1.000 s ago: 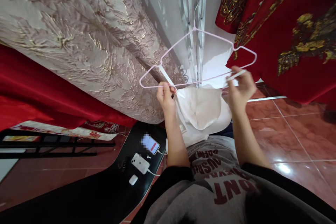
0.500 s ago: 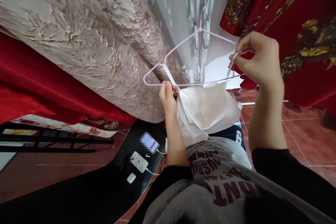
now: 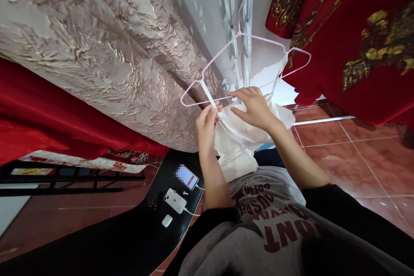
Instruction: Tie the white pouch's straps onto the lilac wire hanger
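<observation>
Pink and thin, the hanger (image 3: 239,34) is in front of some white metal bars (image 3: 248,43). White cloth (image 3: 231,138) hangs below it by two straps. The left hand (image 3: 207,120) pinches the left strap (image 3: 208,93) between thumb and finger, low down, close to the cloth. That strap goes up to the dip on its side of the hanger. The right strap (image 3: 280,69) goes up to the other dip. The right hand (image 3: 254,105) is loose, fingers and thumb apart, in front of the cloth. I can't tell if it touches it.

To do this well, a soft pinch seems best. Lay the strap flat, with no twist, and let it sit deep in its dip. Small, gentle tugs should do. A hard pull could swing the hanger or crease the cloth.
</observation>
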`<state>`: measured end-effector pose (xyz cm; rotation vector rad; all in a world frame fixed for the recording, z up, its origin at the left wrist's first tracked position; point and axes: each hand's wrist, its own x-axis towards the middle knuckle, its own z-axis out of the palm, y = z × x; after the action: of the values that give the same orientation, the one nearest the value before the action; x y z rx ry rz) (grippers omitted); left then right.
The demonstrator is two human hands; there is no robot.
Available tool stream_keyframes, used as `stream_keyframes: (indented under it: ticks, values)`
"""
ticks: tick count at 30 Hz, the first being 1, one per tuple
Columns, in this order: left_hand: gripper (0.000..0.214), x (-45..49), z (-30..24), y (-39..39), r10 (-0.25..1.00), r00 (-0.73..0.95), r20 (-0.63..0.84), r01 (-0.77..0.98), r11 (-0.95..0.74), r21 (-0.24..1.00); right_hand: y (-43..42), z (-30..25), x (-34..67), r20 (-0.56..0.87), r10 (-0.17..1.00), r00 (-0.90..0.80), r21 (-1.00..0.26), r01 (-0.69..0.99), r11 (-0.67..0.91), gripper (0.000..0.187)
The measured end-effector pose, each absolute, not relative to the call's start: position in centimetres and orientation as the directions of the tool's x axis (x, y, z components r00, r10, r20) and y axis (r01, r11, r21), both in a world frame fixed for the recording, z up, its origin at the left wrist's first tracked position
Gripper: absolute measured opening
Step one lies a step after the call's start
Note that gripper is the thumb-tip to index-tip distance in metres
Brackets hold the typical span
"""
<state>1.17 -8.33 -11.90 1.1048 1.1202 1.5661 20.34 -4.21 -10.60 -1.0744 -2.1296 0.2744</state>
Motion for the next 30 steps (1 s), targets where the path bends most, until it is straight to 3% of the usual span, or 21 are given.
stream_keyframes:
  ticks: [3,6,10,13,15,18,22,25,28,30]
  values:
    - [0.035,-0.4,-9.4,-10.3,0.992,-0.074,0.103,-0.220,-0.117,0.968,-5.3,-11.9,20.2,0.596,0.753,-0.278,-0.524,0.575,0.628,0.032]
    - [0.043,-1.7,-6.4,-11.3,0.984,-0.053,0.168,-0.362,-0.176,0.915,-6.8,-12.5,20.4,0.650,0.720,-0.242,-0.531,0.532,0.659,0.034]
    - [0.036,-3.1,-4.7,-10.8,0.876,-0.379,0.296,-0.467,-0.458,0.756,-7.2,-11.8,20.7,0.638,0.720,-0.273,-0.546,0.498,0.673,0.039]
    - [0.027,-3.4,-5.6,-10.0,0.728,-0.630,0.271,-0.399,-0.602,0.692,-6.8,-11.7,21.2,0.638,0.713,-0.290,-0.527,0.512,0.679,0.042]
    - [0.025,-2.8,-6.7,-9.7,0.758,-0.621,0.199,-0.361,-0.502,0.786,-7.0,-11.8,21.3,0.649,0.701,-0.295,-0.512,0.512,0.690,0.042]
    - [0.026,-1.0,-8.0,-9.4,0.889,-0.438,0.132,-0.360,-0.308,0.880,-8.2,-11.6,20.9,0.662,0.687,-0.300,-0.510,0.491,0.706,0.043]
    - [0.031,1.3,-9.0,-8.5,0.857,-0.486,0.172,-0.429,-0.406,0.807,-9.9,-11.4,20.8,0.670,0.700,-0.247,-0.550,0.468,0.691,0.046]
    - [0.037,2.0,-9.6,-7.8,0.874,-0.461,0.152,-0.486,-0.392,0.781,-9.1,-12.2,22.6,0.698,0.716,-0.005,-0.647,0.425,0.633,0.049]
    - [0.042,2.4,-10.2,-7.5,0.892,-0.426,0.154,-0.496,-0.372,0.785,-6.3,-13.0,25.4,0.624,0.719,0.308,-0.773,0.384,0.506,0.061]
    - [0.042,2.9,-10.5,-7.5,0.903,-0.402,0.153,-0.508,-0.359,0.783,-4.5,-12.7,26.8,0.533,0.787,0.310,-0.833,0.354,0.425,0.055]
